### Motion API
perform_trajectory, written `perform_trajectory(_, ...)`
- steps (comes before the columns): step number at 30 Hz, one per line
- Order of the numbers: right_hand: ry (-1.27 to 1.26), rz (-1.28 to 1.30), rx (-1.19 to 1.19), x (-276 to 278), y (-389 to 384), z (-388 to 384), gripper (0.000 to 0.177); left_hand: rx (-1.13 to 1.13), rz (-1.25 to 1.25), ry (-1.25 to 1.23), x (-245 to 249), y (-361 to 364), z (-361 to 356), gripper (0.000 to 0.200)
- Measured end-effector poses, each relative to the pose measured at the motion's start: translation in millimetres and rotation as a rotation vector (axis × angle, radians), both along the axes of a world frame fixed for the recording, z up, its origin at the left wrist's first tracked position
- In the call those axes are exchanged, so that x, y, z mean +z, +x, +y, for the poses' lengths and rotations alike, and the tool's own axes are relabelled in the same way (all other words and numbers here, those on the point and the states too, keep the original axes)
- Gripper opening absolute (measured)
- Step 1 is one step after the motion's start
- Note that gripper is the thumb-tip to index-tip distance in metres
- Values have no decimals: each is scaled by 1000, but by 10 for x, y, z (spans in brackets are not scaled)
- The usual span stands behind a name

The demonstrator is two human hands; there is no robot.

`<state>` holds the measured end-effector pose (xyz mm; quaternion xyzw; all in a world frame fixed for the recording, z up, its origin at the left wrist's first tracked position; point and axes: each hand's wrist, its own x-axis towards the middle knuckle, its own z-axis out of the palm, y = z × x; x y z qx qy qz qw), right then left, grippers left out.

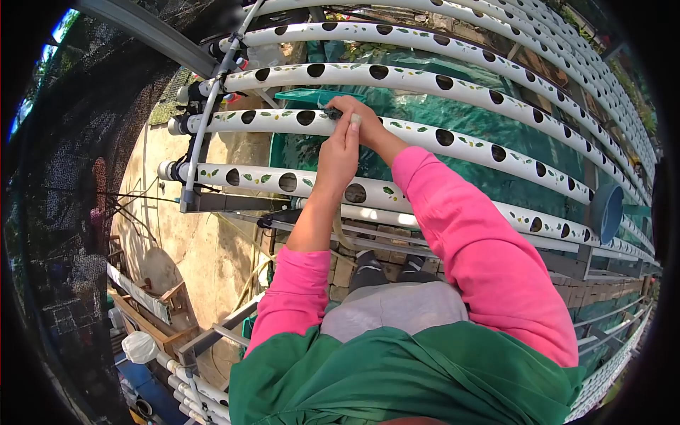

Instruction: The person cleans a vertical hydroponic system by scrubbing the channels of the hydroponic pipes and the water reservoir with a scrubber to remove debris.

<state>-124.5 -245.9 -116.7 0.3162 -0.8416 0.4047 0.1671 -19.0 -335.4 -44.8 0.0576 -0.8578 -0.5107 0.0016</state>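
Both hands met at one white pipe (425, 134) of the rack, close to its row of round holes. The right hand (360, 117) was curled, its fingertips pinched on a small dark piece (331, 113) that sat on top of that pipe; what the piece was could not be made out. The left hand (338, 157) was nearly flat, fingers straight and together, tips against the pipe just beside the right hand, gripping nothing. A teal tray (308, 95) lay just behind them.

The dark bit (331, 112) at the right hand (363, 119) fingertips is too small to identify; the left hand (338, 154) hides the pipe (425, 134) beneath.
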Motion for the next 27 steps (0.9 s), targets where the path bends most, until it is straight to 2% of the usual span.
perform_trajectory(1, -185, 105, 113, -10, -36, 4, 22, -8, 73, 49, -13, -5, 21, 44)
perform_trajectory(2, -187, 104, 108, -24, -46, 56, 22, -13, 72, 47, -17, 3, 31, 44)
perform_trajectory(4, -704, -666, -8, 124, -39, 220, 26, -26, -92, 32, 236, 25, 95, 45)
perform_trajectory(5, -834, -767, 28, 204, 13, 338, 26, -54, -130, 19, 316, 20, 127, 46)
perform_trajectory(6, -835, -761, 22, 339, 87, 445, 26, -62, -127, 20, 308, 6, 178, 46)
perform_trajectory(8, -864, -1075, -178, 526, 211, 646, 31, -113, -101, 32, 276, -27, 294, 46)
perform_trajectory(9, -864, -1137, -145, 494, 234, 741, 39, -140, -98, 28, 296, -38, 381, 47)
perform_trajectory(10, -871, -1130, -153, 457, 255, 802, 39, -151, -96, 27, 332, -51, 446, 47)
perform_trajectory(12, -1141, -1373, -134, 406, 342, 913, 40, -270, -96, -69, 456, -50, 584, 48)
perform_trajectory(14, -1231, -1416, -99, 400, 412, 1055, 39, -313, -110, -61, 619, -52, 696, 47)
perform_trajectory(16, -1326, -1489, 49, 385, 481, 1206, 39, -409, -131, -35, 661, -143, 767, 49)
perform_trajectory(17, -1391, -1504, 69, 384, 504, 1283, 41, -419, -155, -105, 702, -169, 804, 50)
perform_trajectory(21, -1544, -1410, 212, 204, 510, 1667, 40, -531, -125, -186, 806, -201, 1063, 50)
perform_trajectory(22, -1554, -1400, 209, 189, 509, 1742, 40, -542, -123, -191, 823, -186, 1153, 50)
perform_trajectory(24, -1557, -1377, -58, 156, 530, 1891, 32, -593, -188, -282, 840, -143, 1337, 49)
perform_trajectory(25, -1552, -1393, -86, 175, 572, 1956, 24, -620, -219, -235, 833, -127, 1412, 49)
perform_trajectory(26, -1562, -1385, -91, 120, 588, 2041, 24, -631, -219, -239, 837, -110, 1482, 49)
perform_trajectory(27, -1524, -1398, 30, 125, 626, 2114, 22, -643, -214, -254, 843, -93, 1547, 49)
